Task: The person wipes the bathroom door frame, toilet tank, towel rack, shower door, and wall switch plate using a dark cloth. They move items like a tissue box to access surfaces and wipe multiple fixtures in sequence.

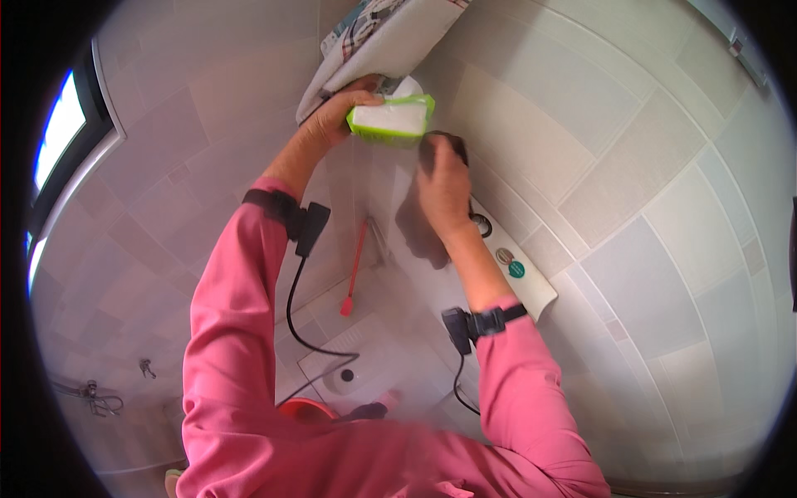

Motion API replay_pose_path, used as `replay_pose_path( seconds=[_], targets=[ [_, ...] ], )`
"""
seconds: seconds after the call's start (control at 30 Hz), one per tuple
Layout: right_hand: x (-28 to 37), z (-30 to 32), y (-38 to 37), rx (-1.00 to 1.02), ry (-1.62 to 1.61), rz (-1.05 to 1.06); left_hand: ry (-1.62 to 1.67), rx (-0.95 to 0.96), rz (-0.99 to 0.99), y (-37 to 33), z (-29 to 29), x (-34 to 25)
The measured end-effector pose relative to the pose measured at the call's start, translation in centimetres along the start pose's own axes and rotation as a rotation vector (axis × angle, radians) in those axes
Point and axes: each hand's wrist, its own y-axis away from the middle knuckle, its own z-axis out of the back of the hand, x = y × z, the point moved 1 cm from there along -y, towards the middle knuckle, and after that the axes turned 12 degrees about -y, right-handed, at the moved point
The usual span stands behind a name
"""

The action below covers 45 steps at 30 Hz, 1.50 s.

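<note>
Fingers (371,99) of left hand (336,114) around edge of green pack (392,123), right hand (444,191) around dark object (459,148), room below.

You have white ledge (538,292) bearing dark ring (481,225), brownish disc (505,256), green disc (516,269). Left of ledge, below you: pale floor (378,311), red basin (309,407) on it, partly hidden.

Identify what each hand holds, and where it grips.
Left hand: rectangular green-and-white plastic package, by its left end. Right hand: dark, limp cloth, apparently by its upper part.
</note>
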Motion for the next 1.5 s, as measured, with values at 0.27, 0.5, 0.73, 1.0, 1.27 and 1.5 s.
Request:
replay_pose_path(
  seconds=[0.27,0.5,0.73,1.0,1.27,1.5],
  targets=[
    [-7.0,-7.0,-1.4,0.438,0.290,-0.280,0.039,-0.008,-0.010,-0.9,1.5,0.8],
    [-5.5,-1.4,2.5,0.449,0.199,-0.293,0.005,-0.031,-0.022,-1.1,1.7,1.0],
    [-4.5,0.9,3.7,0.485,0.309,-0.247,0.003,0.019,-0.015,-1.3,2.0,1.2],
    [-4.8,-5.2,-1.2,0.485,0.342,-0.248,0.068,0.065,-0.017,-1.5,2.3,1.9],
    [-3.9,-5.9,-1.7,0.409,0.484,-0.307,0.109,0.110,-0.032,-2.0,3.0,2.5],
    [-2.6,0.3,2.0,0.412,0.513,-0.385,0.119,0.051,-0.010,-2.0,3.2,2.7]
  ],
)
